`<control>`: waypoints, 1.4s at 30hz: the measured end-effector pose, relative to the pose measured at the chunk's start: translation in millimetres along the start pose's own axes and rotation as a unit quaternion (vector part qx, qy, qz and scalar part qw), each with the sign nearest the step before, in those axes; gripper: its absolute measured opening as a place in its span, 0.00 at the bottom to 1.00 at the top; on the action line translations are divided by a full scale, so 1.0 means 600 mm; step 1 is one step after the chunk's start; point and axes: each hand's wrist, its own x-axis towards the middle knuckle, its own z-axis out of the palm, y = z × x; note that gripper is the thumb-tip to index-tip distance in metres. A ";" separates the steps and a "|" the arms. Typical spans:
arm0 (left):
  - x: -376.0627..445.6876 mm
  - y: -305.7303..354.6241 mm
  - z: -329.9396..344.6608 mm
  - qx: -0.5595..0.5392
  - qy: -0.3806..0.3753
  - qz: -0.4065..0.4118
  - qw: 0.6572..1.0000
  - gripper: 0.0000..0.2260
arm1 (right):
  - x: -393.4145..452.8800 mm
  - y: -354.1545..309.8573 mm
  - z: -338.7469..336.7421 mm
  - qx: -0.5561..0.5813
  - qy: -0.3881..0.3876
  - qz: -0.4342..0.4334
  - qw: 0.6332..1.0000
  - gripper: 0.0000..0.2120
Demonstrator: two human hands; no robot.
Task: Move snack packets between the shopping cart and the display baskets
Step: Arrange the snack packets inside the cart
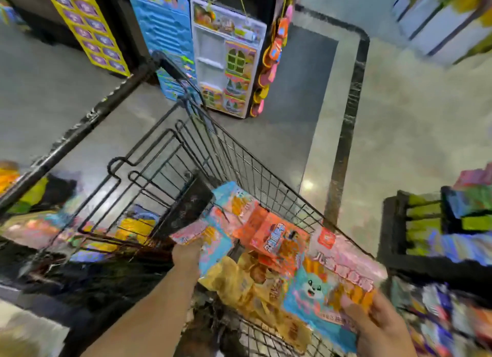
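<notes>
Head view, two hands (left [186, 252], right [378, 322]) each gripping one packet [332, 284], one cart [266, 175]

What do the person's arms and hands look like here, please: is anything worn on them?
Both are bare. The left hand and its forearm show no sleeve, glove or watch. The right hand shows no glove or ring; its wrist is bare to the frame edge.

Glossy plastic snack packets [330, 282], black metal wire shopping cart [239, 154], smooth polished floor [399, 132]
</notes>
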 end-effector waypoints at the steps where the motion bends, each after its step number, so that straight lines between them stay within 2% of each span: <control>1: 0.019 -0.005 0.010 0.005 -0.005 -0.015 1.000 0.21 | 0.004 0.011 0.004 -0.014 0.004 0.003 1.000 0.10; 7: 0.119 -0.037 0.088 -0.019 -0.036 -0.095 0.995 0.21 | 0.023 0.033 0.064 -0.126 -0.041 0.035 0.991 0.05; 9: 0.140 -0.041 0.111 -0.037 -0.006 -0.102 0.994 0.24 | 0.034 0.041 0.092 -0.137 -0.038 0.046 0.989 0.14; 11: 0.161 -0.041 0.127 -0.059 -0.008 -0.113 0.992 0.23 | 0.050 0.056 0.121 -0.102 -0.017 0.058 0.993 0.17; 13: 0.168 -0.032 0.130 -0.050 -0.067 -0.142 0.986 0.17 | 0.068 0.070 0.152 -0.040 -0.013 0.099 0.994 0.17; 16: 0.178 -0.016 0.112 0.079 -0.062 -0.121 0.988 0.08 | 0.108 0.084 0.210 0.018 -0.040 0.146 0.988 0.15; 18: 0.180 -0.009 0.091 0.148 -0.050 -0.090 0.984 0.05 | 0.136 0.096 0.252 0.031 -0.069 0.176 0.981 0.09; 19: 0.175 -0.004 0.079 0.153 -0.059 -0.090 0.982 0.04 | 0.151 0.106 0.273 0.043 -0.074 0.199 0.976 0.06; 22: 0.152 0.014 0.037 0.113 -0.084 -0.096 0.985 0.05 | 0.204 0.155 0.336 0.073 -0.038 0.293 0.953 0.12; 26: 0.121 0.022 -0.015 0.090 -0.067 -0.038 0.993 0.05 | 0.235 0.236 0.404 0.061 -0.025 0.387 0.920 0.04; 28: 0.107 0.020 -0.041 0.101 -0.057 -0.007 0.993 0.03 | 0.234 0.275 0.433 0.051 -0.024 0.410 0.910 0.04; 30: 0.091 0.022 -0.059 0.101 -0.060 0.013 0.993 0.03 | 0.234 0.308 0.464 0.083 -0.008 0.419 0.904 0.05; 32: 0.066 0.024 -0.069 0.094 -0.070 0.055 0.992 0.06 | 0.239 0.331 0.497 0.126 0.008 0.423 0.897 0.01; 38: -0.053 0.056 -0.110 0.117 -0.118 0.187 0.968 0.09 | 0.224 0.358 0.567 0.213 -0.017 0.409 0.887 0.04; 40: -0.087 0.067 -0.117 0.103 -0.112 0.209 0.966 0.09 | 0.205 0.343 0.576 0.200 -0.081 0.409 0.887 0.07; 42: -0.119 0.070 -0.122 0.093 -0.108 0.237 0.961 0.09 | 0.183 0.320 0.567 0.177 -0.159 0.410 0.880 0.04</control>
